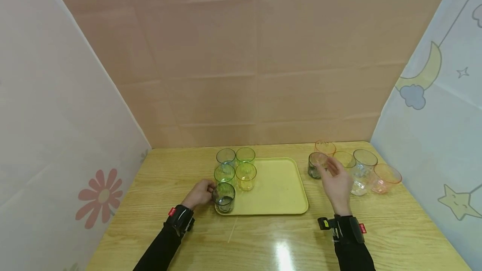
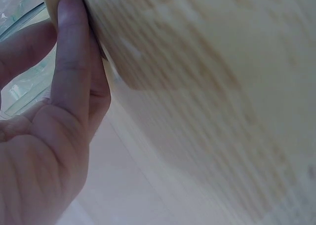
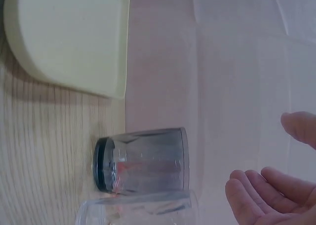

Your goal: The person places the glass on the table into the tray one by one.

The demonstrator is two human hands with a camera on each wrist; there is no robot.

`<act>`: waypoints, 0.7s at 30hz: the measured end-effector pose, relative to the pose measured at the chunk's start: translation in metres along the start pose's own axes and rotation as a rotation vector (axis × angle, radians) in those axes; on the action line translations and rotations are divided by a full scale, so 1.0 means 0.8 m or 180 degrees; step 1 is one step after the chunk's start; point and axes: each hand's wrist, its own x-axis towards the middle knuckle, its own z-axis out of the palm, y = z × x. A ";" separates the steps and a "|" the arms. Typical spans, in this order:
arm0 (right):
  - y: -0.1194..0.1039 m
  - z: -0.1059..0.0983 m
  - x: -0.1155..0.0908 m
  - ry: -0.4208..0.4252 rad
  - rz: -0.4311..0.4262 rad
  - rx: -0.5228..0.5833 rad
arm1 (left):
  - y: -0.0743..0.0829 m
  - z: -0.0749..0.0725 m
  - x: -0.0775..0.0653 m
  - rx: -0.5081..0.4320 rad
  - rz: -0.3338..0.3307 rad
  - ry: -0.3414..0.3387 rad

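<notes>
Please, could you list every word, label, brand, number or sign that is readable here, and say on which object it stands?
No text can be read with certainty.
Left red tag, on the left wristband: pale marks, too small to read.
Right red tag, on the right wristband: also too small.
Yellow tray and the grey tumbler right of it: no lettering visible.

Tray (image 1: pixel 280 189) free on its right, 5 glasses (image 1: pixel 224 175) crowding its left
</notes>
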 end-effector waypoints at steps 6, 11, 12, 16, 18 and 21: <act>-0.089 -0.017 -0.015 0.0138 0.0081 -0.0160 | 0.000 -0.002 0.000 0.0049 0.0066 -0.0021; -0.088 -0.026 -0.013 0.0253 -0.0135 -0.0547 | 0.000 -0.003 0.000 0.0048 0.0089 -0.0050; -0.088 -0.028 -0.014 0.0289 -0.0162 -0.0612 | 0.000 -0.002 0.000 0.0053 0.0094 -0.0055; -0.086 -0.039 -0.016 0.0430 -0.0110 -0.0939 | 0.000 -0.002 0.000 0.0040 0.0068 -0.0048; -0.087 -0.045 -0.016 0.0441 -0.0022 -0.1123 | 0.001 -0.002 0.000 0.0026 0.0046 -0.0048; -0.088 -0.054 -0.015 0.0364 0.0126 -0.1389 | 0.002 -0.003 0.000 0.0032 0.0044 -0.0050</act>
